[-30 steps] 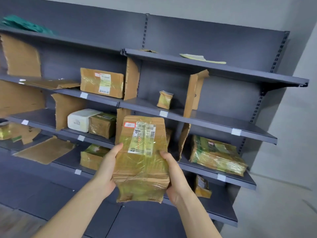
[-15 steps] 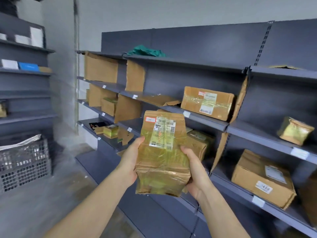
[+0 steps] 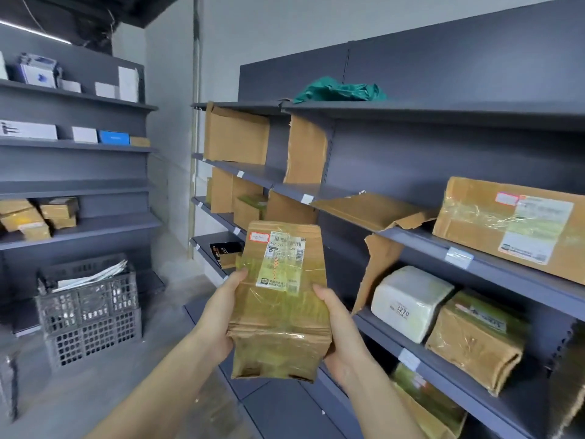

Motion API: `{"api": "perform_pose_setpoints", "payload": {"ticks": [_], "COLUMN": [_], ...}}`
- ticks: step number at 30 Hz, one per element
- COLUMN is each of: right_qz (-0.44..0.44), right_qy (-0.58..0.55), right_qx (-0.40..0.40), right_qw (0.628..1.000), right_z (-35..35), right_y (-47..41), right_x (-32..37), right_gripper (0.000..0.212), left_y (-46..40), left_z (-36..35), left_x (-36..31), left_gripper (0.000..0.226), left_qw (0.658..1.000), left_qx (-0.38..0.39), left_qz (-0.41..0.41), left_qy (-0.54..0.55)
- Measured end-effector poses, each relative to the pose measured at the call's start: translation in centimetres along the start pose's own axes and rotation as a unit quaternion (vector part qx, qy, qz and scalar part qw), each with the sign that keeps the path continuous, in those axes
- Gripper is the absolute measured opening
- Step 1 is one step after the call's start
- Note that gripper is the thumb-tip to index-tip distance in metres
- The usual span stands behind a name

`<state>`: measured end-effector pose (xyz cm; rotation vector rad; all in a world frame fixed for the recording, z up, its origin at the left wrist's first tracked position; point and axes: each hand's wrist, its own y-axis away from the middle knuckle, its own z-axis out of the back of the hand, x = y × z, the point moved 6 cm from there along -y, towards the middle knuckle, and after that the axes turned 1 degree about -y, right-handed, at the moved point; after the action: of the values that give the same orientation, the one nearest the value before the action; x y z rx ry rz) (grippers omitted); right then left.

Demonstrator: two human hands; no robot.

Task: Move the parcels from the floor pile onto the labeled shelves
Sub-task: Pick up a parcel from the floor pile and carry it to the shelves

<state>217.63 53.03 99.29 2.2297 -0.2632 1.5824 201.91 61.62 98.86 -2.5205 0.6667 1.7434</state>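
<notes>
Since 0.5 s ago the view has swung left along the shelves, where several parcels already sit, while left hand and right hand grip 1 unplaced parcel between them.

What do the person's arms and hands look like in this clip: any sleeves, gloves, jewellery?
Both forearms are bare as far as the frame shows, with no sleeves in view. The left hand and right hand wear no gloves. No watch, bracelet or ring shows on the visible parts; nails look short and unpainted.
</notes>
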Motion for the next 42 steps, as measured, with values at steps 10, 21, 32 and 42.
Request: {"api": "perform_pose_setpoints", "payload": {"ticks": [10,21,32,42], "right_qz": [-0.028,-0.016,0.077,0.109], "right_qy": [-0.03,-0.073,-0.157,-0.238], "right_qx": [0.014,-0.07,-0.197,-0.225], "right_qw": [0.999,0.995,0.965,0.939], "right_z": [-5.5,-12.3,-10.6,-10.2], "right_y": [-14.2,-25.9,-30.7,-33.7], "right_x": [0.5,-1.3,0.3,-0.6], "right_gripper": [0.035,0.045,0.042,0.038], "left_y": [-14.9,-29.9,-40.5,-46.6], "left_z": [3.5,7.0,1.6,2.1], "left_x": [-3.7,-8.0,-7.1,-5.0], "left_gripper": [0.045,0.042,0.083,0.049], "left_qw": [1.0,0.991,0.958,0.964], "left_qx": [0.0,0.1,0.192,0.209], "left_qz": [0.006,0.083,0.173,0.148], "left_qy": [-0.002,-0.04,-0.126,-0.066]}}
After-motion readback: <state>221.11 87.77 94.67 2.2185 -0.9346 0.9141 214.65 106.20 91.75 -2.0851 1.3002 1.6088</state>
